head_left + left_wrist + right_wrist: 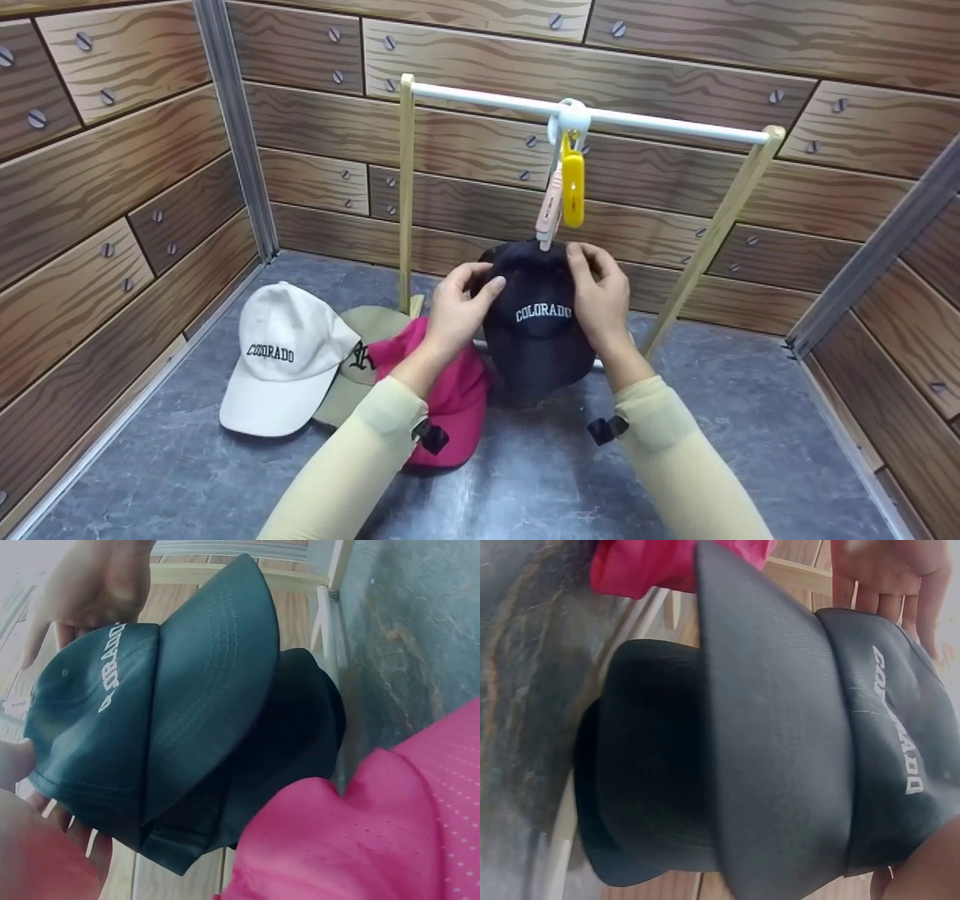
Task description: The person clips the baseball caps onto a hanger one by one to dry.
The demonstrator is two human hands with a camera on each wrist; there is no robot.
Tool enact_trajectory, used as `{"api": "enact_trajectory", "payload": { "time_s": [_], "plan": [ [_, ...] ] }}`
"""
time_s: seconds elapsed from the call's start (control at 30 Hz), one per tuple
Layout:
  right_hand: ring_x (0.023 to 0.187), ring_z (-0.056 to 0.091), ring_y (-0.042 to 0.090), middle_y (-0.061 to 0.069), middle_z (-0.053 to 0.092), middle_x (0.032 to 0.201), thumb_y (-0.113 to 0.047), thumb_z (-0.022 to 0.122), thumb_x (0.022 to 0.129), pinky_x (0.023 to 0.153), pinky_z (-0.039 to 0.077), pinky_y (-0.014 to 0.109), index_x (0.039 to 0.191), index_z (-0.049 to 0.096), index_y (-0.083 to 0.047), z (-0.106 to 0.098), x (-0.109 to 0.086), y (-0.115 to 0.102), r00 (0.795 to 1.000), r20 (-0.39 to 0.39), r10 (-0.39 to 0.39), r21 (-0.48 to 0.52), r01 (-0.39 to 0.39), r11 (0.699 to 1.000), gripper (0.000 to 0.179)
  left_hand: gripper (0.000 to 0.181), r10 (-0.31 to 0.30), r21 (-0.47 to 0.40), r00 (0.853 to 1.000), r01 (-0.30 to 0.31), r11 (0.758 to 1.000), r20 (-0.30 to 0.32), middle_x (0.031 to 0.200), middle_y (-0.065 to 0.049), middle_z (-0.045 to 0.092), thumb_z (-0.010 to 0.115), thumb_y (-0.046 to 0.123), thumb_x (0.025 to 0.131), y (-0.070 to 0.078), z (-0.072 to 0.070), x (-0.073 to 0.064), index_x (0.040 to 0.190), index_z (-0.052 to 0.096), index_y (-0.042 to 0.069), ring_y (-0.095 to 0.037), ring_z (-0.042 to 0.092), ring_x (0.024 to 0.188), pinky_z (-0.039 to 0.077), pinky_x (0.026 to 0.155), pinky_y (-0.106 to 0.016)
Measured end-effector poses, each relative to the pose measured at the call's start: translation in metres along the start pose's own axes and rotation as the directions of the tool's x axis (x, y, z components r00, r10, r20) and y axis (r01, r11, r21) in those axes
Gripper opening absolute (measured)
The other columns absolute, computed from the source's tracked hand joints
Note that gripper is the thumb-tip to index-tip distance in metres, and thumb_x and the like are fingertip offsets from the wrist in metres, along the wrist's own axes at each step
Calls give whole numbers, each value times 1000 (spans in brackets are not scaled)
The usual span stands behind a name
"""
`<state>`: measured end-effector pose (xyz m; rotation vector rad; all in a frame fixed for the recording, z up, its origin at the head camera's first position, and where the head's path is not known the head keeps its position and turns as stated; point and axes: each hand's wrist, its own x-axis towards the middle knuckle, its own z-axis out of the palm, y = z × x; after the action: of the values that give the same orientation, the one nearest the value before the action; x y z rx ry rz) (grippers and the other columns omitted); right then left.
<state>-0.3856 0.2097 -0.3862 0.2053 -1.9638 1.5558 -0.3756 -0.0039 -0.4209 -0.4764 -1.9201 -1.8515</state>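
Observation:
A black baseball cap (536, 349) with white COLORADO lettering hangs upright, its brim down, below a pink clothespin (550, 210). My left hand (457, 307) holds the cap's left side, thumb in front and fingers behind. On the opposite side, my right hand (604, 296) grips the crown near its top edge, beside the clothespin. A yellow clothespin (573, 191) dangles next to the pink one, from a white ring (574, 116). In the right wrist view, more dark cap fabric (649, 757) shows behind the brim; whether it is a second cap, I cannot tell.
A white bar (675, 125) on wooden posts (406, 195) carries the ring. Left of the black cap, a white cap (277, 367), an olive cap (375, 322) and a magenta cap (457, 412) lie overlapping on the grey floor (750, 420). Wood-patterned walls (465, 135) enclose the space.

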Motion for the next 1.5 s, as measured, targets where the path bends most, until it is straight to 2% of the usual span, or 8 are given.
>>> {"api": "enact_trajectory", "payload": {
  "time_s": [0.27, 0.47, 0.77, 1.0, 1.1, 1.2, 1.33, 1.5],
  "plan": [
    [141, 59, 30, 19, 64, 150, -31, 68, 113, 121, 46, 41, 151, 63, 0, -9, -13, 17, 998, 59, 7, -22, -6, 1000, 50, 50, -44, 45, 995, 39, 998, 95, 149, -20, 67, 80, 20, 105, -16, -10, -9, 147, 67, -4, -36, 58, 145, 43, 124, -50],
    [146, 56, 32, 21, 60, 156, -29, 71, 111, 122, 45, 49, 157, 57, 1, -12, -21, 29, 998, 67, 8, -38, -5, 999, 56, 59, -38, 81, 992, 29, 996, 116, 157, -24, 60, 79, 19, 105, -22, -16, -16, 152, 59, -9, -39, 53, 150, 44, 124, -52],
    [153, 49, 38, 27, 53, 162, -24, 69, 111, 130, 35, 51, 164, 47, 3, -21, -36, 45, 995, 93, 30, -44, -26, 999, 63, 69, -110, 120, 987, 96, 988, 121, 162, -23, 56, 81, 28, 104, -33, -20, -27, 158, 55, -5, -43, 55, 147, 48, 119, -57],
    [154, 47, 43, 31, 49, 165, -24, 69, 111, 129, 36, 51, 165, 43, 5, -26, -50, 58, 988, 115, 103, -40, -99, 994, 66, 76, -159, 114, 980, 146, 983, 118, 160, -17, 59, 85, 42, 100, -66, -22, -29, 160, 57, 6, -28, 67, 122, 56, 106, -43],
    [155, 46, 44, 32, 46, 166, -25, 68, 112, 129, 36, 53, 165, 41, 7, -27, -55, 63, 981, 137, 137, -15, -137, 991, 68, 74, -187, 132, 975, 170, 977, 122, 158, -18, 60, 85, 38, 100, -62, -24, -33, 160, 57, 5, -28, 67, 119, 55, 106, -44],
    [154, 46, 46, 32, 46, 165, -25, 68, 112, 128, 37, 55, 165, 40, 7, -29, -60, 68, 976, 151, 158, -3, -160, 987, 69, 74, -186, 188, 974, 161, 969, 126, 159, -15, 60, 84, 39, 100, -66, -27, -37, 160, 57, 5, -29, 63, 134, 51, 114, -46],
    [152, 47, 47, 32, 47, 164, -28, 70, 111, 127, 39, 55, 166, 41, 5, -31, -66, 72, 969, 171, 177, -21, -176, 984, 70, 72, -186, 241, 973, 150, 959, 135, 159, -14, 61, 83, 40, 100, -51, -34, -45, 157, 59, 4, -34, 53, 150, 43, 123, -53],
    [154, 46, 45, 29, 45, 168, -31, 70, 112, 127, 40, 52, 168, 40, 2, -32, -73, 77, 957, 206, 205, -38, -202, 979, 72, 66, -178, 262, 973, 135, 956, 146, 155, -14, 64, 83, 35, 101, -32, -42, -52, 154, 61, 3, -34, 56, 147, 43, 123, -54]
  ]
}}
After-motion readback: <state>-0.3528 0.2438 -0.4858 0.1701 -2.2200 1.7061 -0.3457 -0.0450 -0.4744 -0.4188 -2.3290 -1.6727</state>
